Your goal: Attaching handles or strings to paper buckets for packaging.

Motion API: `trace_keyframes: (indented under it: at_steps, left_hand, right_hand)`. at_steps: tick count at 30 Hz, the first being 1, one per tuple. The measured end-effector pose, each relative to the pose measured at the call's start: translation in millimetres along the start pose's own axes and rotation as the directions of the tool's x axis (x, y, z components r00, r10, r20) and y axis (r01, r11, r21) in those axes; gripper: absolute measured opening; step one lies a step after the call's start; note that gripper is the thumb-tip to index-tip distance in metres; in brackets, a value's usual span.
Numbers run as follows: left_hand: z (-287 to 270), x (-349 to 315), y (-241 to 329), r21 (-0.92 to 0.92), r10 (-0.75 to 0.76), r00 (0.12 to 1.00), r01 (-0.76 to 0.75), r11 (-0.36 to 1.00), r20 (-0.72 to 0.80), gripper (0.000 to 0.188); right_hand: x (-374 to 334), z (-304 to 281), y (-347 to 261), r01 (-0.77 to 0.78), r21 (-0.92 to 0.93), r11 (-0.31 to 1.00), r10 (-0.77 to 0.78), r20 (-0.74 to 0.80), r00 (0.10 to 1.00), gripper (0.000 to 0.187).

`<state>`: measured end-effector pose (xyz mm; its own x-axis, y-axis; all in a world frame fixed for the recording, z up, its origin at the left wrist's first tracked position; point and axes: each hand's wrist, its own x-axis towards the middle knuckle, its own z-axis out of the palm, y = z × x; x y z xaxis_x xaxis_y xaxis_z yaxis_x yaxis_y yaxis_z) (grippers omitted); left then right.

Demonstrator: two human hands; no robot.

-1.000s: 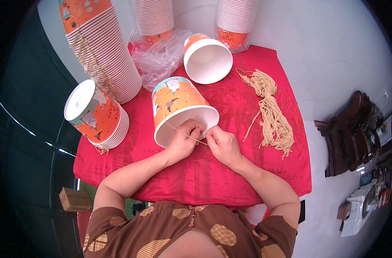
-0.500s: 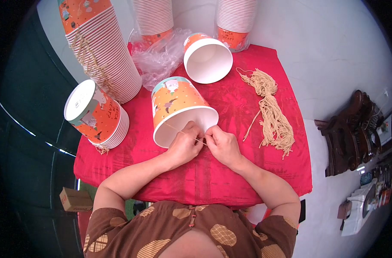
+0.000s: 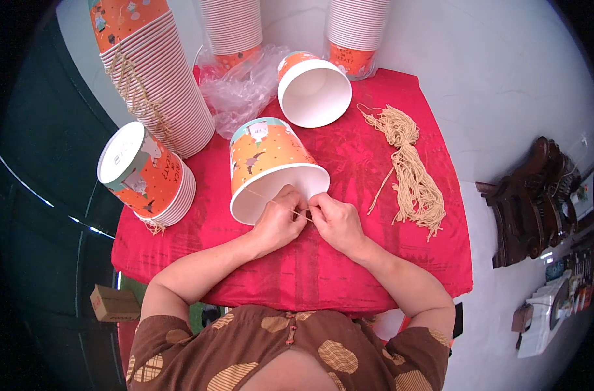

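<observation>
An orange paper bucket [image 3: 271, 153] with a white rim lies tipped on its side, its mouth toward me. A thin beige string [image 3: 263, 195] runs from the left part of its rim to my hands. My left hand [image 3: 281, 216] is closed in a pinch on the string at the bucket's mouth. Close beside it, my right hand [image 3: 336, 221] pinches the string too, fingertips almost meeting those of the left. The fingers partly hide the string between them. To the right lies a bundle of beige strings [image 3: 411, 173].
A second bucket [image 3: 315, 91] lies on its side behind. Upside-down nested buckets [image 3: 150, 176] stand at left, before a tall leaning stack [image 3: 160, 85]. Two more stacks, one at back centre [image 3: 232, 29], one at back right [image 3: 355, 32], flank crumpled clear plastic [image 3: 241, 88]. Red cloth [image 3: 368, 274] covers the table.
The bucket has shifted very slightly to the left at its mouth. Both hands keep their pinch on the string, with only tiny finger movement.
</observation>
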<state>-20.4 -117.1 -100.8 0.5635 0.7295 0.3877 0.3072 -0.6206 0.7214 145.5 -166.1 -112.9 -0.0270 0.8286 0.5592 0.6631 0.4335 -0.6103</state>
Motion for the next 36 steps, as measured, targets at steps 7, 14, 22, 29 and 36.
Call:
trace_keyframes:
  at_steps: [7, 14, 22, 29, 36]
  left_hand:
    - [1, 1, -2, -0.017, -0.025, 0.999, 0.024, 1.0, -0.037, 0.007]
    - [1, 2, -6, -0.033, -0.04, 0.998, 0.038, 0.999, -0.05, 0.007]
    - [1, 1, -7, 0.005, 0.008, 0.999, -0.008, 1.0, -0.039, 0.008]
    - [3, 1, -7, 0.007, 0.031, 0.999, -0.031, 0.999, -0.039, 0.008]
    - [3, 0, -8, 0.012, 0.039, 0.999, -0.039, 0.999, 0.0, 0.005]
  right_hand:
    - [-2, 1, 2, 0.027, -0.017, 0.999, -0.027, 0.012, 1.0, 0.009]
    - [-2, 1, 1, 0.032, -0.007, 0.999, -0.032, 0.022, 0.999, 0.009]
    - [-1, -1, 2, -0.058, 0.062, 0.996, 0.054, 0.051, 0.997, 0.009]
    - [5, -8, 7, -0.153, 0.099, 0.983, 0.131, 0.199, 0.971, 0.01]
    - [7, -11, 5, -0.228, 0.116, 0.967, 0.195, 0.243, 0.95, 0.012]
